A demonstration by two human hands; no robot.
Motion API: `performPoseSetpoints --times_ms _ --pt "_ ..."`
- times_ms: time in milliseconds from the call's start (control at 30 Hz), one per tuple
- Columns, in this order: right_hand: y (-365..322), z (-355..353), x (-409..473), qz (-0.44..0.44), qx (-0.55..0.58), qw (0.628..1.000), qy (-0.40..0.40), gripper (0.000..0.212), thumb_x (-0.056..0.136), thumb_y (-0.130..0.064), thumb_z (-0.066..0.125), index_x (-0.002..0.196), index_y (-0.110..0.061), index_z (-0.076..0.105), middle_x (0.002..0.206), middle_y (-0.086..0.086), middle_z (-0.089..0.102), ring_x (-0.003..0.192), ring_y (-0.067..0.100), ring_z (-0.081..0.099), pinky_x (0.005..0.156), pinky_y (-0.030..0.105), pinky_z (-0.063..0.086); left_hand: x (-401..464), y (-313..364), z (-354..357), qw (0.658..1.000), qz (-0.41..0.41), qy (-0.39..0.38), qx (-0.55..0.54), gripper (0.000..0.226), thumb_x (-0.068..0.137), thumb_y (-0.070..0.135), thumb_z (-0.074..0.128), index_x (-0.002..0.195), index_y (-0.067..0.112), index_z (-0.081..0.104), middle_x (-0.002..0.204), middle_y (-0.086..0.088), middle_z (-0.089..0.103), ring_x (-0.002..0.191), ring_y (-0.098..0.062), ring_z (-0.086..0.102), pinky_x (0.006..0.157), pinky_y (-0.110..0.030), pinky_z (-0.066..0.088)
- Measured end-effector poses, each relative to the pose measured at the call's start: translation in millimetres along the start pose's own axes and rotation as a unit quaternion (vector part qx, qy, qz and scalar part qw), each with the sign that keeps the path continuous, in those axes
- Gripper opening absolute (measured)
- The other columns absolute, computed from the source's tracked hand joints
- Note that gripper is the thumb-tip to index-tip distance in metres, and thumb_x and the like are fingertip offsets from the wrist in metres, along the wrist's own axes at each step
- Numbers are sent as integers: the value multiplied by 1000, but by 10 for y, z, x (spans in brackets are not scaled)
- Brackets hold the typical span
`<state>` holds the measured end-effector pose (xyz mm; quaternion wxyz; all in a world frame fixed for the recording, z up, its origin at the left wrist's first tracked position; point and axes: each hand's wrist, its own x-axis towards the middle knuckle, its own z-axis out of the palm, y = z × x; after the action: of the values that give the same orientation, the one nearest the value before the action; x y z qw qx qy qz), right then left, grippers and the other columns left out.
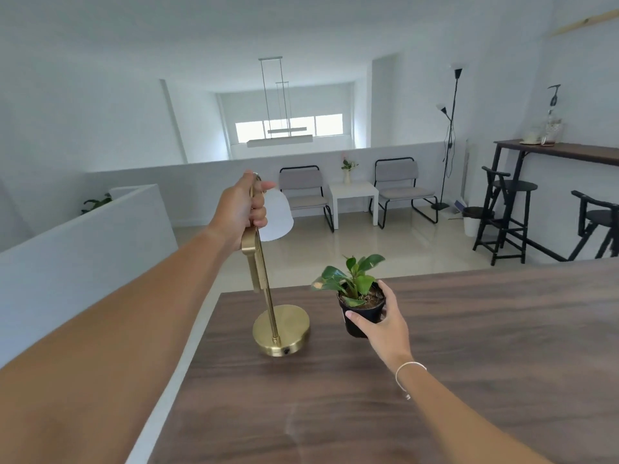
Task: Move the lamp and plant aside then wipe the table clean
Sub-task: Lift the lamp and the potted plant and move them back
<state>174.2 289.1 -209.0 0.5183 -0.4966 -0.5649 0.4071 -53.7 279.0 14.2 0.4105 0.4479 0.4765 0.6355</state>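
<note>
A brass lamp (pixel 280 326) with a round base and a white shade stands near the far left corner of the dark wood table (pixel 469 363). My left hand (pixel 243 209) grips the top of its stem, just behind the shade. To the right of the lamp is a small green plant in a black pot (pixel 360 309). My right hand (pixel 382 319) wraps around the pot from the right side, thumb across its front. Whether the pot rests on the table or is just lifted off it I cannot tell.
The table's left edge runs beside a low white wall (pixel 83 249). Beyond the far edge the floor holds two grey chairs (pixel 304 195), a white side table (pixel 353 195), a floor lamp (pixel 449 135) and black stools (pixel 509 209) at a high counter.
</note>
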Motion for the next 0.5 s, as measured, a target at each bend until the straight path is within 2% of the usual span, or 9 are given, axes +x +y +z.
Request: performPoseSetpoints --times_ms 133,300,500 --pt "140 91 342 0 10 1000 -14 78 57 -40 82 111 -68 34 119 -22 56 116 12 55 103 39 46 289 -111 71 1000 7 10 -6 35 94 36 36 83 14 60 39 11 23 32 -7 17 36 -18 19" --pt "284 202 504 12 18 1000 -23 80 58 -37 83 112 -68 34 113 -35 52 117 10 54 103 34 44 467 -222 89 1000 1 15 7 39 95 38 35 80 14 61 39 10 23 32 -8 17 35 -18 21" --pt "444 265 492 37 21 999 -17 85 58 -36 84 125 -55 34 126 -18 56 119 10 54 107 40 43 509 -377 22 1000 -18 9 13 41 96 40 34 78 13 61 38 10 22 32 -8 16 35 -17 21"
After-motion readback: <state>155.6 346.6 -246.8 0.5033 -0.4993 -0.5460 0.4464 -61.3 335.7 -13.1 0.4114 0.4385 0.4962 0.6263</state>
